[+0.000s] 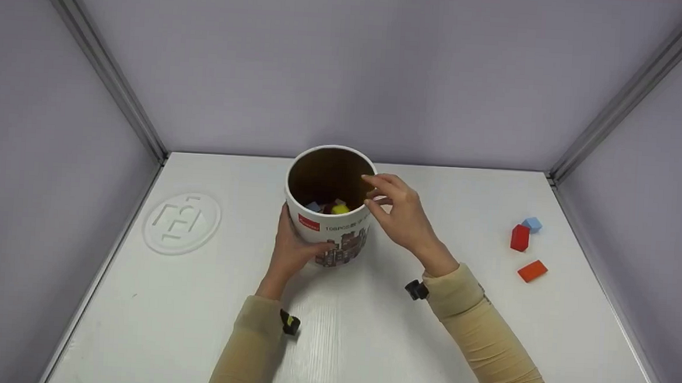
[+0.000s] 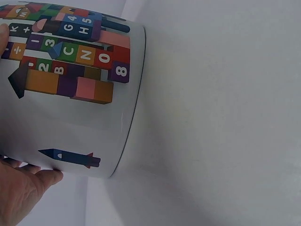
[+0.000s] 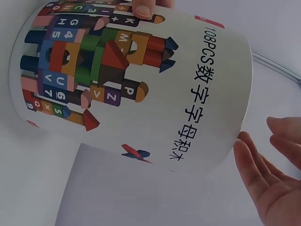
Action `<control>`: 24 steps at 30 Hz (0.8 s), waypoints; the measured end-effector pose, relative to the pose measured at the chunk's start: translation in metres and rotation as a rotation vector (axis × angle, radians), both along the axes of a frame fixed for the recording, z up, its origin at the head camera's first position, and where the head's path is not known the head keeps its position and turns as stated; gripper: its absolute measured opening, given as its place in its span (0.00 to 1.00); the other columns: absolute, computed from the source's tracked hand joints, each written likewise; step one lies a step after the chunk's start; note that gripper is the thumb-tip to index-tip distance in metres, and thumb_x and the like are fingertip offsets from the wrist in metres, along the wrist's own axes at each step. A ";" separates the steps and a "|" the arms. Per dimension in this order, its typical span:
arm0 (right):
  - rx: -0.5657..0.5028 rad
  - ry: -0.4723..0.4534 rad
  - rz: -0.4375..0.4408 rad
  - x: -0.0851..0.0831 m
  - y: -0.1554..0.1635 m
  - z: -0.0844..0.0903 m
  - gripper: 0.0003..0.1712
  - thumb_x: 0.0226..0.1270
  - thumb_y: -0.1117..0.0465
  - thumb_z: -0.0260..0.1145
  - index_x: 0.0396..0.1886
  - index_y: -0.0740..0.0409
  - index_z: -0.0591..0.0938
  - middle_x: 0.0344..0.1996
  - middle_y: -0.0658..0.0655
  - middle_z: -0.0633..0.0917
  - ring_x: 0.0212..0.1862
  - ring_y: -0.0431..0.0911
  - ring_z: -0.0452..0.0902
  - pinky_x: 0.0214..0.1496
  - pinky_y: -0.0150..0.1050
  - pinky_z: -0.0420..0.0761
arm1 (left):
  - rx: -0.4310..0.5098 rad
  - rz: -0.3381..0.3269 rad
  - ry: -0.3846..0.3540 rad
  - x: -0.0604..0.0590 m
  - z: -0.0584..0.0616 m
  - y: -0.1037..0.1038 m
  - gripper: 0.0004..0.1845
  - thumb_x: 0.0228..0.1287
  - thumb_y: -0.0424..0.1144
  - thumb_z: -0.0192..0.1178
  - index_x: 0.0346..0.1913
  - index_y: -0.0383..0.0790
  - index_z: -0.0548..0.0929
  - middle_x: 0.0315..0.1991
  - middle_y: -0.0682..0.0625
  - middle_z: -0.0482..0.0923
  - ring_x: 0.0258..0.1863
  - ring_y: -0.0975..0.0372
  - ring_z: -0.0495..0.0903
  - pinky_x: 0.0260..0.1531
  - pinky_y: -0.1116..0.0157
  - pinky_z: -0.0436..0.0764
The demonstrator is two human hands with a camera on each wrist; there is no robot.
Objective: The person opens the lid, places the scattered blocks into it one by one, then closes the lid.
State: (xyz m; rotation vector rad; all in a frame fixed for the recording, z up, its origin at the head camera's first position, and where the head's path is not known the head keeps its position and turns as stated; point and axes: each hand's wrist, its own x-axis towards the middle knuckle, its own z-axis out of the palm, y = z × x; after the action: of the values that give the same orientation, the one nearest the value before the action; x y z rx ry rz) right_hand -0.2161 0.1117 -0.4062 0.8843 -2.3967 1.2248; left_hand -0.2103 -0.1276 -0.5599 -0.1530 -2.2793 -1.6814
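Observation:
A white cylindrical bucket [image 1: 351, 224] printed with colourful toy blocks stands upright at the table's back middle. Inside lie several blocks, among them a yellow one [image 1: 340, 209] and a light blue one [image 1: 314, 206]; the bucket's wall hides the rest. My left hand [image 1: 291, 244] grips the bucket's near left side, thumb across the front. At the right of the rim is my right hand [image 1: 401, 212], fingers reaching over the opening with nothing between them. In the right wrist view, some fingers [image 3: 249, 165] touch the rim, while others stay apart from it.
On the right of the white table [image 1: 344, 343] lie a red block [image 1: 520, 238], a light blue block [image 1: 532, 225] touching or close to it, and an orange-red block [image 1: 532, 271]. A white round plate with raised marks [image 1: 163, 237] lies at the left. Grey walls enclose the table.

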 end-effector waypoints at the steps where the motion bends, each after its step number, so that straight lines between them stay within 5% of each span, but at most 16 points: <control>1: 0.001 0.010 0.003 0.000 0.002 -0.001 0.23 0.66 0.70 0.66 0.61 0.61 0.79 0.53 0.60 0.78 0.47 0.48 0.81 0.46 0.36 0.84 | 0.001 0.001 0.002 0.000 0.000 0.000 0.73 0.29 0.57 0.84 0.77 0.47 0.47 0.71 0.45 0.59 0.69 0.60 0.60 0.71 0.53 0.58; 11: 0.034 -0.027 -0.104 0.002 0.041 -0.010 0.24 0.66 0.66 0.68 0.63 0.58 0.78 0.58 0.59 0.76 0.54 0.51 0.77 0.47 0.46 0.84 | -0.009 0.012 0.002 -0.001 0.000 0.002 0.73 0.28 0.58 0.84 0.77 0.45 0.48 0.70 0.45 0.61 0.68 0.62 0.61 0.71 0.55 0.59; 18: 0.101 -0.102 -0.218 0.000 0.079 -0.026 0.27 0.68 0.63 0.67 0.66 0.58 0.75 0.61 0.63 0.73 0.57 0.55 0.73 0.50 0.50 0.81 | 0.018 -0.002 0.005 0.000 -0.001 0.002 0.72 0.30 0.46 0.86 0.78 0.44 0.47 0.70 0.44 0.60 0.69 0.57 0.60 0.71 0.53 0.58; 24: 0.199 -0.171 -0.337 0.000 0.118 -0.045 0.29 0.69 0.62 0.66 0.68 0.61 0.71 0.63 0.68 0.69 0.63 0.63 0.67 0.61 0.60 0.74 | 0.004 -0.013 0.016 0.001 -0.001 0.001 0.72 0.30 0.54 0.84 0.78 0.48 0.46 0.72 0.46 0.59 0.70 0.61 0.59 0.71 0.55 0.57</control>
State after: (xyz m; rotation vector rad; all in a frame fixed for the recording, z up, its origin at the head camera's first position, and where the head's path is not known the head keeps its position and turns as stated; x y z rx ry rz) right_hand -0.2158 0.2298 -0.4509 0.4103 -2.6986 0.9803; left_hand -0.2097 -0.1266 -0.5606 -0.1802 -2.2683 -1.6850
